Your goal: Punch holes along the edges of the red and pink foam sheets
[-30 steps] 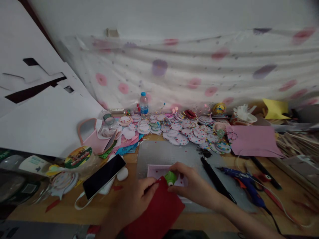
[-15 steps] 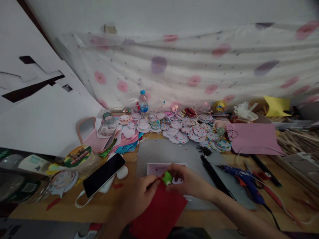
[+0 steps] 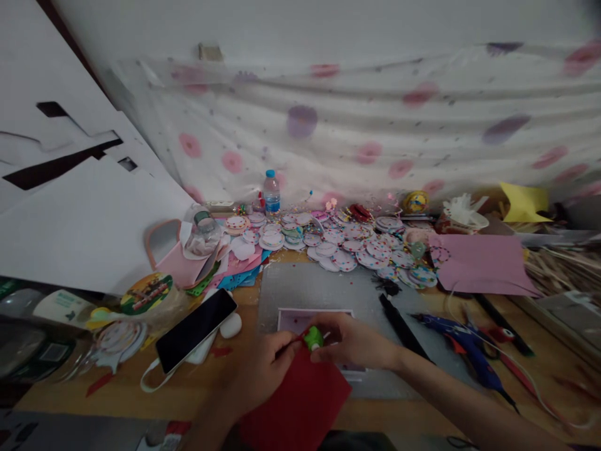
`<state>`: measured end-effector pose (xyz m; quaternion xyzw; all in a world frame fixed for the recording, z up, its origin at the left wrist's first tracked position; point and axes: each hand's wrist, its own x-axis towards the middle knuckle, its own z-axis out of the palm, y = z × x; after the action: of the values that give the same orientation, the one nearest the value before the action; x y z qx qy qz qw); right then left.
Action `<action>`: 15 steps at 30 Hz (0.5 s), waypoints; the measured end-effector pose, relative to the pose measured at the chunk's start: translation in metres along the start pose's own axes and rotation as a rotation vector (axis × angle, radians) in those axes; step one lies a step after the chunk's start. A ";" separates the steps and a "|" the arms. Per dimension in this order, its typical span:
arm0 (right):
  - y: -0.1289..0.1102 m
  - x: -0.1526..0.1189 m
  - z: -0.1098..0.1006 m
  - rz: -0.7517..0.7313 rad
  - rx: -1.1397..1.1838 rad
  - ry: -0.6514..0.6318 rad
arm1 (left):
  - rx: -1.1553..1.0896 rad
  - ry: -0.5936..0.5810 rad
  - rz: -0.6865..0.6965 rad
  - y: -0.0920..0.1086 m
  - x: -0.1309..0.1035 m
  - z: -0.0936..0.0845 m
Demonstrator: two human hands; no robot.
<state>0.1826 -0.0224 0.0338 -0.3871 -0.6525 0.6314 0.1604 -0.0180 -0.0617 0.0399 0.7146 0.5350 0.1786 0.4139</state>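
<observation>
A sheet of red paper point(image 3: 300, 398) hangs over the near edge of the table. My left hand point(image 3: 267, 369) pinches its upper left part between thumb and fingers. At the paper's top edge is a small green and white gadget point(image 3: 313, 339), which looks like a craft paper punch. My right hand point(image 3: 345, 341) is closed around that gadget from the right, so part of it is hidden by the fingers. Just beyond both hands, a shallow pale tray point(image 3: 293, 321) with small red bits lies on the grey mat point(image 3: 305, 285), partly covered by my right hand.
Many decorated paper discs point(image 3: 345, 260) are heaped behind the mat. On the left lie a phone point(image 3: 196, 329) and a lidded tub point(image 3: 148, 294). To the right are a black pen-like tool point(image 3: 404, 329), a blue glue gun point(image 3: 462, 341) with its cord, and pink paper point(image 3: 479, 263).
Both hands stay almost in place at the paper's top edge. The red paper's lower part has shifted slightly left, and the view has moved a little.
</observation>
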 end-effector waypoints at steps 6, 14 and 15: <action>0.004 0.001 0.009 -0.079 -0.256 0.151 | -0.035 -0.016 0.013 -0.006 0.002 0.002; 0.007 0.005 0.011 -0.073 -0.296 0.250 | -0.041 0.016 -0.024 -0.004 0.000 -0.001; 0.008 0.005 0.010 -0.072 -0.301 0.255 | -0.040 0.017 -0.030 -0.004 -0.001 -0.003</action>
<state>0.1747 -0.0262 0.0234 -0.4600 -0.7272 0.4665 0.2048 -0.0228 -0.0606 0.0389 0.6965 0.5457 0.1890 0.4260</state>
